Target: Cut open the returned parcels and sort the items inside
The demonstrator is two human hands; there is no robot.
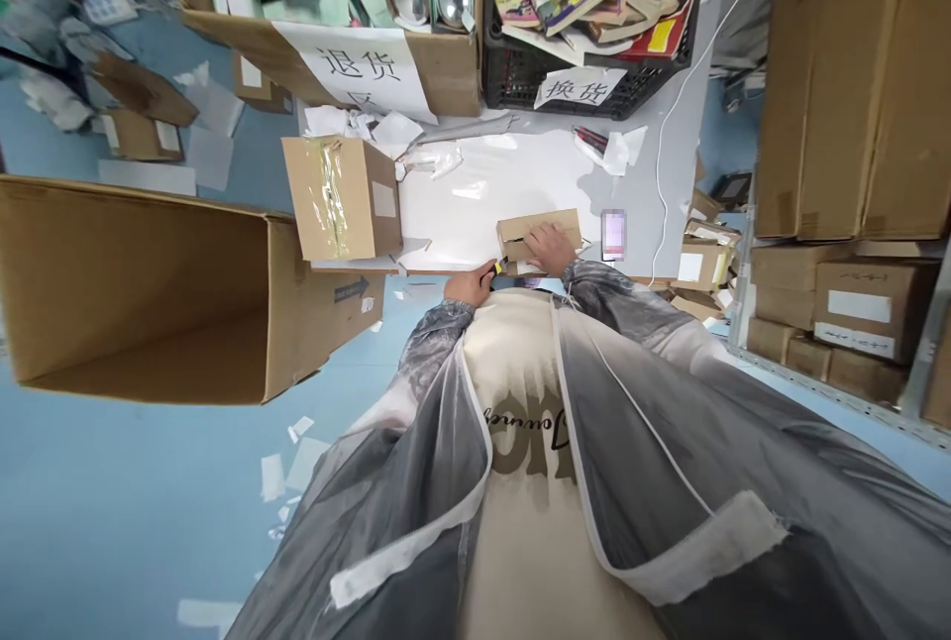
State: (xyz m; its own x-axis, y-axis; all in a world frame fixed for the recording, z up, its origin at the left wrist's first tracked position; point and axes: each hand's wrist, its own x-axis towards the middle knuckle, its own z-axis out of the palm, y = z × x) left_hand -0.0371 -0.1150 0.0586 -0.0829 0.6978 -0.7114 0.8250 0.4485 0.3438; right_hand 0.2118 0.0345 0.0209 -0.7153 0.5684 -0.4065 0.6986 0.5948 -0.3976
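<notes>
A small flat cardboard box lies at the front edge of the white table. My left hand is closed round a yellow and black box cutter, whose tip is at the box's near left corner. On top of the box rests my right hand, with its fingers spread over the cardboard. A phone with a lit screen lies just right of this hand. Farther left stands a taped carton.
At the back are a carton of returned goods and a black crate full of books. A large open carton stands at the left. A white cable runs down the table's right side. Shelved boxes stand right.
</notes>
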